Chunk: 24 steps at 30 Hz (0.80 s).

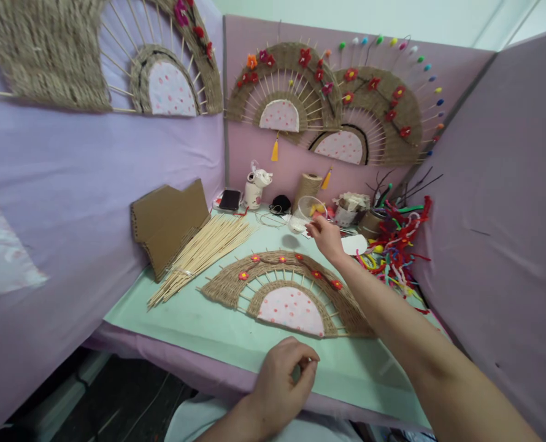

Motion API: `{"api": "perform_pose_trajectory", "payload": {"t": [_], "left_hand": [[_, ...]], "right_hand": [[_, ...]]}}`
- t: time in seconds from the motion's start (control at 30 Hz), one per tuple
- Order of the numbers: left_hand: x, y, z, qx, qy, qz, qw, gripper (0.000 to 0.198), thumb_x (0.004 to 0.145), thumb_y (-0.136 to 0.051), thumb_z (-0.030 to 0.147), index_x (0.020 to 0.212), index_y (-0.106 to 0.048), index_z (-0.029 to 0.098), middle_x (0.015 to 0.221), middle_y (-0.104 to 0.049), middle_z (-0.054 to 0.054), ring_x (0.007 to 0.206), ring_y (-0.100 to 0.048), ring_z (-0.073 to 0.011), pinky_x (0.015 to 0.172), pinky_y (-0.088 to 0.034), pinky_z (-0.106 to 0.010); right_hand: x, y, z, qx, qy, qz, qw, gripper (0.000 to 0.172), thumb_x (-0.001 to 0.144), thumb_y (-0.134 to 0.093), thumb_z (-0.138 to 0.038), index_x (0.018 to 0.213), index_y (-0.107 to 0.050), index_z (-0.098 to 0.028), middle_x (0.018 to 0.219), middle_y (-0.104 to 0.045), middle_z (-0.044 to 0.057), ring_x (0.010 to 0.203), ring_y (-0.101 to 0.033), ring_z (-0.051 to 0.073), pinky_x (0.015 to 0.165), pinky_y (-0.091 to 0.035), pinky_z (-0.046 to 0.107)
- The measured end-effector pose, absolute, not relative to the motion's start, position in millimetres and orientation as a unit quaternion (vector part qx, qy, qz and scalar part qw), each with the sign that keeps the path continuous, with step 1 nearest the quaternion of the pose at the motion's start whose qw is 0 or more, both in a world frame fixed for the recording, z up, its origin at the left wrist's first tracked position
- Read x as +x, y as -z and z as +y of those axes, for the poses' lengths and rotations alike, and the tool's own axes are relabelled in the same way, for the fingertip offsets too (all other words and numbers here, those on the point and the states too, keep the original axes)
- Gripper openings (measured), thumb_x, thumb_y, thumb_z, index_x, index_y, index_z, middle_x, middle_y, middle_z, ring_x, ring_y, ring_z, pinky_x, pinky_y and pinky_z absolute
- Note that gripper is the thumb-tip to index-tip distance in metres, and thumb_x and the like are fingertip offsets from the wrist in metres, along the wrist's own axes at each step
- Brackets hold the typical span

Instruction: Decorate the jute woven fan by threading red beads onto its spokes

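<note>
My right hand (327, 238) reaches over the far side of the table, its fingers closed at the edge of a clear plastic cup (310, 200). The cup is tilted, with small white bits (296, 224) at its lower end and a round shadow on the table nearby. My left hand (286, 376) is over the table's near edge, thumb and forefinger pinched; a tiny pale speck shows at the tips. Between the hands lies a woven twine fan (227, 283) with red flowers along a dark twig line and a dotted half-round centre (291, 309).
Left of the fan lie thin wooden sticks (203, 252) and folded cardboard (167, 221). Along the back stand a white bottle (253, 191), a twine spool (306, 189) and dark yarn (281, 204). Colourful pipe cleaners (404, 245) pile up at right. Finished fans (282, 61) hang on the walls.
</note>
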<state>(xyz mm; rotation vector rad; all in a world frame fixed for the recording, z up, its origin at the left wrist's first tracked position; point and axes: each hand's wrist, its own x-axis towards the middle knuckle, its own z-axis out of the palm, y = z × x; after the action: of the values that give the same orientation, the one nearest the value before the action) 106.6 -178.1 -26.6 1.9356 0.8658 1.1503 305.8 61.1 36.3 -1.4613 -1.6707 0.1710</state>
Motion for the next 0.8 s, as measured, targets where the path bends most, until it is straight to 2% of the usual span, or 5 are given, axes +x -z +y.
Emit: {"api": "perform_pose_trajectory", "payload": {"t": [0.27,0.53,0.8], "left_hand": [[106.0,26.9,-178.5,0.755,-0.448,0.332,0.345,0.011,0.083,-0.053,0.013,0.08,-0.062,0.017,0.067,-0.06,-0.002,0.068,-0.056,-0.0143,0.064,-0.041,-0.024],[106.2,27.6,-176.4,0.756,-0.453,0.331,0.338,0.011,0.082,-0.053,0.013,0.08,-0.062,0.018,0.066,-0.06,-0.002,0.066,-0.056,-0.014,0.062,-0.041,-0.024],[106.1,31.1,-177.8,0.757,-0.457,0.329,0.33,0.011,0.082,-0.052,0.014,0.08,-0.063,0.018,0.065,-0.061,-0.002,0.067,-0.057,-0.0146,0.063,-0.042,-0.025]], "right_hand": [[298.6,-37.7,69.7,-0.607,-0.035,-0.699,0.376,0.012,0.086,-0.058,-0.031,0.09,-0.059,-0.02,0.074,-0.072,0.004,0.071,-0.067,0.018,0.068,-0.046,0.027],[291.8,-42.0,79.6,-0.657,-0.014,-0.711,0.25,0.012,0.088,-0.058,-0.031,0.087,-0.06,-0.019,0.076,-0.071,0.004,0.067,-0.064,0.016,0.064,-0.039,0.024],[290.5,-38.3,81.6,-0.66,-0.031,-0.717,0.221,0.017,0.087,-0.059,-0.03,0.1,-0.054,-0.02,0.071,-0.069,0.002,0.061,-0.062,0.016,0.06,-0.035,0.023]]}}
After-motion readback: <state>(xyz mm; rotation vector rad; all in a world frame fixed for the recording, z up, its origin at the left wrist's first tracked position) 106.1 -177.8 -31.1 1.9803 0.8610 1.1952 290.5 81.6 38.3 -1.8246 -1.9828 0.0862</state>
